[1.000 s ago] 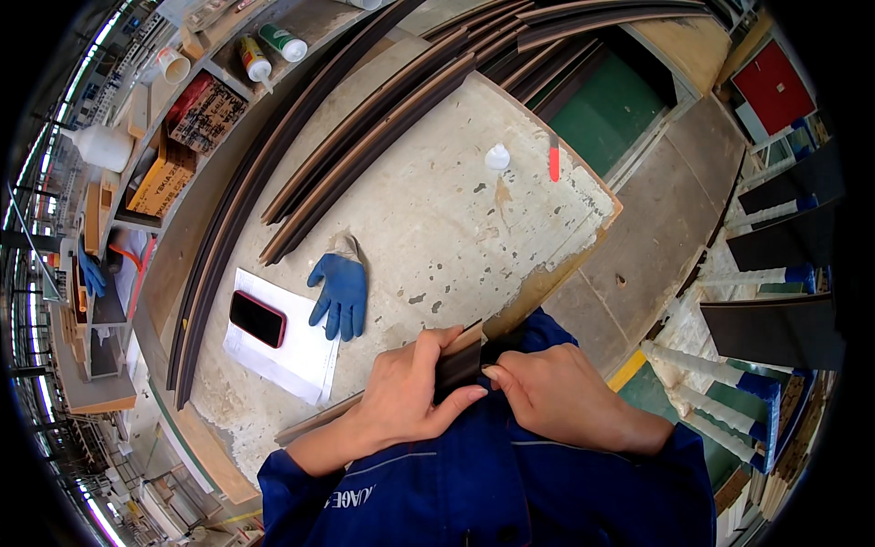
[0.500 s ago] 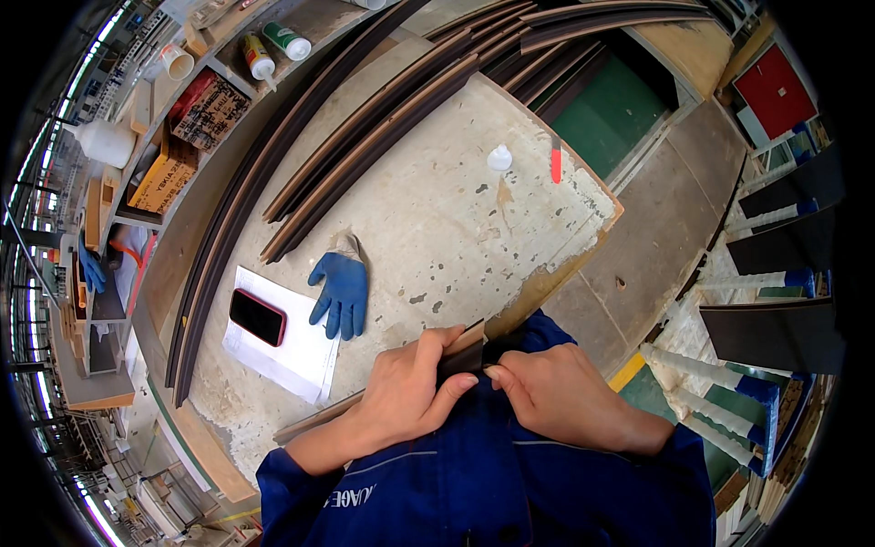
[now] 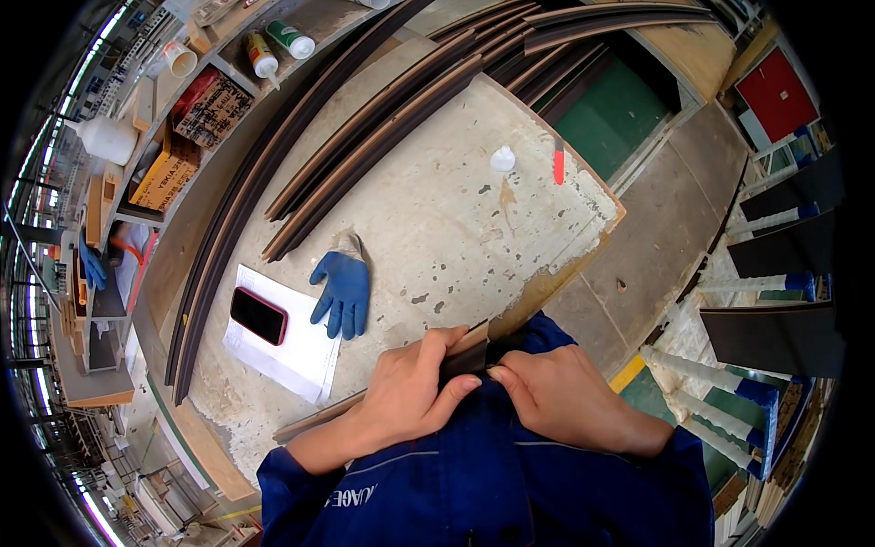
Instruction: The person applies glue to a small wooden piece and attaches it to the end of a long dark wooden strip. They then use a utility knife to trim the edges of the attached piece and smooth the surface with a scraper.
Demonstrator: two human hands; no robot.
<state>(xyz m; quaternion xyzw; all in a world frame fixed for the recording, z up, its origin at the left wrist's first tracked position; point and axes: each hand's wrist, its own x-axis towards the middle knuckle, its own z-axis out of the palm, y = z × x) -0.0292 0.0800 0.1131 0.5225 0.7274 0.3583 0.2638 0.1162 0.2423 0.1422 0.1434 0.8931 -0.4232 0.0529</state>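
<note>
A dark brown moulding strip (image 3: 467, 358) with a light wood-coloured edge lies along the table's near edge, close against my body. My left hand (image 3: 410, 392) is wrapped over the strip near its right end, thumb in front and fingers behind. Just past that end, my right hand (image 3: 570, 398) is closed, thumb pressed against the curled fingers. Whatever it pinches is too small or too hidden to make out. A blue coated work glove (image 3: 344, 290) rests on the table beyond my left hand, partly over white paper sheets (image 3: 305, 372). On the paper lies a phone (image 3: 258, 315) in a red case.
Several long dark mouldings (image 3: 374, 150) lie across the worn table (image 3: 437, 237). A white cap-like piece (image 3: 502, 159) and a red-handled tool (image 3: 559, 166) sit at its far right. A shelf at left holds sealant bottles (image 3: 262, 60) and boxes (image 3: 212, 109). Wrapped rack bars (image 3: 706, 372) stand at right.
</note>
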